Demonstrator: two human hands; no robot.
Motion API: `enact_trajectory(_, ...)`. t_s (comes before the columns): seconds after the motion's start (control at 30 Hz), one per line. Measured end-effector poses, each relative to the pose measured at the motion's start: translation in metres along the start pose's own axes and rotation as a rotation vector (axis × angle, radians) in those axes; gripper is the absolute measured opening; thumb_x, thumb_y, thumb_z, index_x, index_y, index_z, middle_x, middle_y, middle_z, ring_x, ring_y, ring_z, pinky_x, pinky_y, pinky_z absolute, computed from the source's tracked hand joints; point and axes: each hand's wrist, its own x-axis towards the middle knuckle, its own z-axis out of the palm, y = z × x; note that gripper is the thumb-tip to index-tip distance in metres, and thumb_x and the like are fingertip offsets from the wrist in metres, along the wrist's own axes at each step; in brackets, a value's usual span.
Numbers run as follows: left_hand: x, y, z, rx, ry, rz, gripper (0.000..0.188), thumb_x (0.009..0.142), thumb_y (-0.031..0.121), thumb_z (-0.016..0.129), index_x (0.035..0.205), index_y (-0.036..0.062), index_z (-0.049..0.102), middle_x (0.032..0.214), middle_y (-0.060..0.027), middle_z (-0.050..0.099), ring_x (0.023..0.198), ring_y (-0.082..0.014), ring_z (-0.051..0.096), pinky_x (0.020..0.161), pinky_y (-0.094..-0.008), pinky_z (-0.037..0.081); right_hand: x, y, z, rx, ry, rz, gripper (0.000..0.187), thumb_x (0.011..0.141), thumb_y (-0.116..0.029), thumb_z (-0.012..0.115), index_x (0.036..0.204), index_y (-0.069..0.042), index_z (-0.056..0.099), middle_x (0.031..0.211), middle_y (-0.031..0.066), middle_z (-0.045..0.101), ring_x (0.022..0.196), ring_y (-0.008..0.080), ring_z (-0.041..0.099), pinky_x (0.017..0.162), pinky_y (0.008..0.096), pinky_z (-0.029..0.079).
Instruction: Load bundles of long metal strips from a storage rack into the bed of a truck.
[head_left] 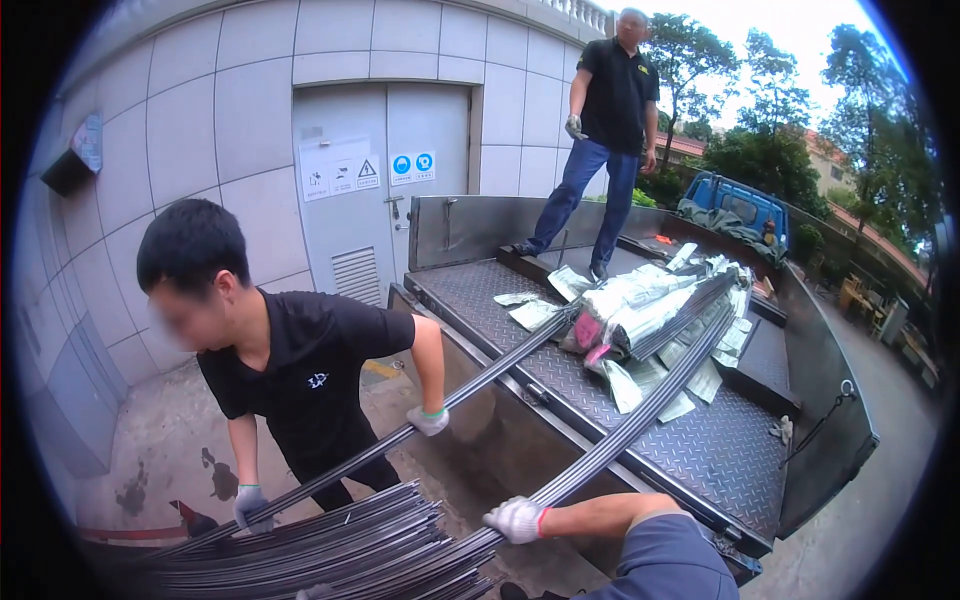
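My right hand (517,520), in a white knitted glove with a red cuff, is closed around a bundle of long dark metal rods (640,420). The bundle slopes from the truck bed down to a stack of similar rods (330,540) at the lower left. At the bottom edge, a bit of greyish glove, seemingly my left hand (315,592), rests on the stack; its fingers are cut off from view. On the left, a co-worker in a black shirt grips a second, thinner bundle of rods (400,432) with two gloved hands.
The flatbed truck's chequered metal bed (460,292) carries more rods in torn white wrapping (640,300). Another person (615,110) stands on it. Its raised side panel (830,400) borders the right. Behind the co-worker are a tiled wall and grey double door (345,220).
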Motion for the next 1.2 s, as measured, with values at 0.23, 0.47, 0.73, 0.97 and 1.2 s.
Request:
enact_trajectory(0.23,-0.069,-0.078,0.085,-0.184,-0.014,-0.118,0.039,0.097,0.042,0.049,0.086,0.0105,0.069,0.066,0.0002,0.056,0.057,-0.0136,0.051,0.057,-0.0335,0.047,0.047,-0.082,0.034,-0.008,0.282,-0.113,0.019,0.081,-0.014,0.061,0.099,-0.007,0.061,0.08,0.0137,0.069,0.076,0.0358,0.072,0.068,0.0514,0.057)
enact_trajectory(0.47,-0.064,-0.092,0.099,-0.107,-0.04,-0.162,0.05,0.098,0.044,0.04,0.091,0.0069,0.073,0.073,-0.0048,0.065,0.063,-0.0203,0.058,0.065,-0.0393,0.053,0.008,-0.032,0.027,-0.05,0.242,-0.021,0.031,0.087,-0.014,0.06,0.116,-0.006,0.068,0.099,0.0166,0.072,0.094,0.037,0.072,0.084,0.0471,0.057)
enact_trajectory(0.73,0.0,-0.094,0.03,-0.195,-0.619,-0.264,0.055,0.097,0.044,0.037,0.098,0.0037,0.076,0.103,-0.0164,0.076,0.103,-0.0368,0.069,0.099,-0.0531,0.053,-0.084,0.103,0.021,-0.208,0.386,0.12,0.035,0.086,-0.02,0.067,0.12,-0.012,0.067,0.106,0.0111,0.07,0.106,0.0322,0.069,0.097,0.0453,0.053)
enact_trajectory(0.97,0.002,-0.099,0.056,-0.059,-0.116,-0.172,0.054,0.097,0.046,0.037,0.097,0.0079,0.076,0.104,-0.0148,0.077,0.103,-0.0355,0.069,0.095,-0.052,0.055,-0.085,0.113,0.022,-0.197,0.296,0.182,0.03,0.085,-0.021,0.068,0.114,-0.013,0.067,0.103,0.0101,0.07,0.102,0.0315,0.07,0.091,0.046,0.054)
enact_trajectory(1.2,0.035,-0.099,0.03,0.265,-0.275,0.141,0.054,0.098,0.05,0.038,0.093,0.0109,0.074,0.103,-0.0135,0.076,0.103,-0.0371,0.067,0.098,-0.0548,0.052,-0.072,0.113,0.006,-0.177,0.147,0.177,0.027,0.084,-0.019,0.068,0.11,-0.012,0.069,0.1,0.0126,0.073,0.1,0.0339,0.072,0.088,0.0485,0.055)
